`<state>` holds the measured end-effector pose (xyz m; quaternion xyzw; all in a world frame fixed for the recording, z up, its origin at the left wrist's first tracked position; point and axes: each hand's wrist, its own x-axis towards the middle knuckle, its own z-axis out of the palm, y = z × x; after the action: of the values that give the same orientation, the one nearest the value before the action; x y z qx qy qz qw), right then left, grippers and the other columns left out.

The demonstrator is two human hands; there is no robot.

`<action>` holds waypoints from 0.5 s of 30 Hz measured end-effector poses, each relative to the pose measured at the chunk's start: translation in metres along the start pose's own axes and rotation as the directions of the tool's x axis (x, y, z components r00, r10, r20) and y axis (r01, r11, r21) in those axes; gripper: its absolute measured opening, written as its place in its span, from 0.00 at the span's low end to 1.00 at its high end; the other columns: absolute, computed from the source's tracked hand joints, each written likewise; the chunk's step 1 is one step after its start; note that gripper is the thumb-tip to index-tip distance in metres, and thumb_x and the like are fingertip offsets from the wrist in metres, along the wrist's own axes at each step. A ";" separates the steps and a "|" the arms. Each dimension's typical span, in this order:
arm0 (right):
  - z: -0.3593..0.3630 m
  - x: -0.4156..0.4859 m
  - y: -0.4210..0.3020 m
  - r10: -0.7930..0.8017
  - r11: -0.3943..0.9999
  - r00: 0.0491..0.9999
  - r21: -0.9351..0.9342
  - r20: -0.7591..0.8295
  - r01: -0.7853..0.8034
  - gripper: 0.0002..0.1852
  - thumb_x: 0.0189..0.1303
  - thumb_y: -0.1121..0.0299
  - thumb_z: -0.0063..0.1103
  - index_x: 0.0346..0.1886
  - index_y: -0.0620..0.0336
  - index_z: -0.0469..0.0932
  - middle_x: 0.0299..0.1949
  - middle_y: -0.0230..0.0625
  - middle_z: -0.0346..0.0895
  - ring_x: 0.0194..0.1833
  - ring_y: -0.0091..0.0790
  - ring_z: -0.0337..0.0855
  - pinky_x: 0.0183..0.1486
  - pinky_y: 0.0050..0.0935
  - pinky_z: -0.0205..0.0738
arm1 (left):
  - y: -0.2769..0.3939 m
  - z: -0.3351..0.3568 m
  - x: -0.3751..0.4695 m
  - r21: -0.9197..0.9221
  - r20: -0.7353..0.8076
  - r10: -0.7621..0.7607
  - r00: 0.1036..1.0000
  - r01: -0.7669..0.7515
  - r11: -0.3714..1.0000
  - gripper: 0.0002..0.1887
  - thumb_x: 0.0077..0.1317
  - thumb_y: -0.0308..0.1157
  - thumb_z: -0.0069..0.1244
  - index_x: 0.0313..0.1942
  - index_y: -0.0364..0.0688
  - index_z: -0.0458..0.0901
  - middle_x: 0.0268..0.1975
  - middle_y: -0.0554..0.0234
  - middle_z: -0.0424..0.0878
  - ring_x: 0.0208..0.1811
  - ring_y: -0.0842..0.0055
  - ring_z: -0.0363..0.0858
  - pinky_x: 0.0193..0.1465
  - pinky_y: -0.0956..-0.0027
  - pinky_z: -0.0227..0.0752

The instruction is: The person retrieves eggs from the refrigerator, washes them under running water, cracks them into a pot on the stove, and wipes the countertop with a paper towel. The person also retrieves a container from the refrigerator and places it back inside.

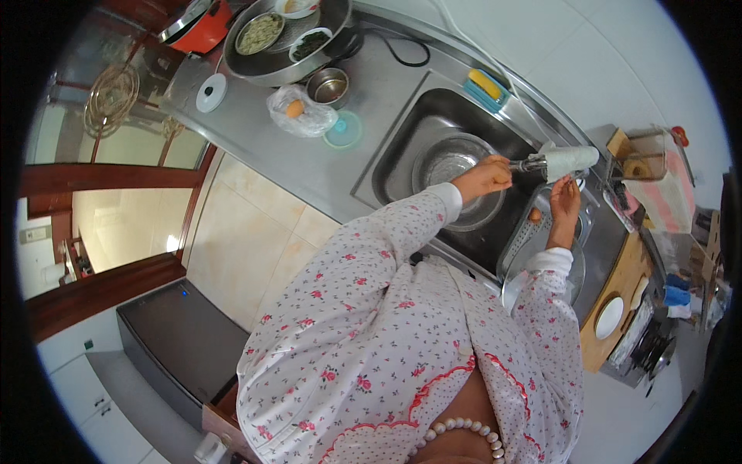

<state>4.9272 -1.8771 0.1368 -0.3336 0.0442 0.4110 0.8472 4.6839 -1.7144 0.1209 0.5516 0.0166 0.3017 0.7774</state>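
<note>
Over the sink [400, 145], my left hand [486, 176] has its fingers curled at the end of a chrome tap [526, 166]. Whether it grips the tap is hidden. A white cloth [571, 163] is wrapped around the tap's other end. My right hand [564, 200] is raised with its fingertips at the cloth's lower edge, where a hold cannot be made out. Below my left hand a round metal basin [426, 165] sits in the sink. One brown egg [534, 216] lies in a perforated tray [524, 238] beside my right hand.
A yellow sponge [486, 84] lies behind the sink. On the left counter are an egg [295, 108] on a plastic bag [307, 124], a small metal bowl [328, 87] and a large pan [261, 75] holding food bowls. A wooden board [594, 342] stands at right.
</note>
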 end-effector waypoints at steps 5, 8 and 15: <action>-0.003 0.000 -0.003 0.006 0.999 1.000 -0.037 0.018 -0.005 0.09 0.68 0.69 0.54 0.44 0.65 0.76 0.38 0.34 0.82 0.39 0.28 0.83 0.44 0.26 0.80 | 0.017 0.000 -0.007 -0.478 -0.016 -0.707 0.707 0.616 0.626 0.10 0.67 0.38 0.53 0.41 0.44 0.74 0.33 0.67 0.74 0.32 0.82 0.73 0.41 0.76 0.78; -0.005 -0.003 -0.004 0.016 1.000 1.000 -0.021 -0.002 -0.016 0.08 0.68 0.69 0.54 0.43 0.64 0.77 0.37 0.34 0.82 0.39 0.28 0.83 0.43 0.26 0.80 | 0.019 -0.003 -0.017 -0.473 -0.051 -0.693 0.719 0.594 0.651 0.11 0.67 0.38 0.53 0.42 0.43 0.74 0.37 0.64 0.75 0.38 0.79 0.77 0.45 0.74 0.80; -0.021 -0.007 -0.018 -0.003 1.000 0.995 -0.011 -0.095 0.002 0.06 0.66 0.69 0.57 0.40 0.62 0.78 0.35 0.32 0.81 0.35 0.26 0.80 0.40 0.24 0.78 | 0.016 -0.005 -0.023 -0.474 -0.009 -0.585 0.811 0.512 0.717 0.14 0.61 0.29 0.56 0.45 0.38 0.74 0.45 0.62 0.74 0.49 0.73 0.79 0.55 0.70 0.78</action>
<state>4.9402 -1.9022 0.1326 -0.3573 0.0820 0.3938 0.8429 4.6563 -1.7182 0.1262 0.3005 0.1712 0.0951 0.9334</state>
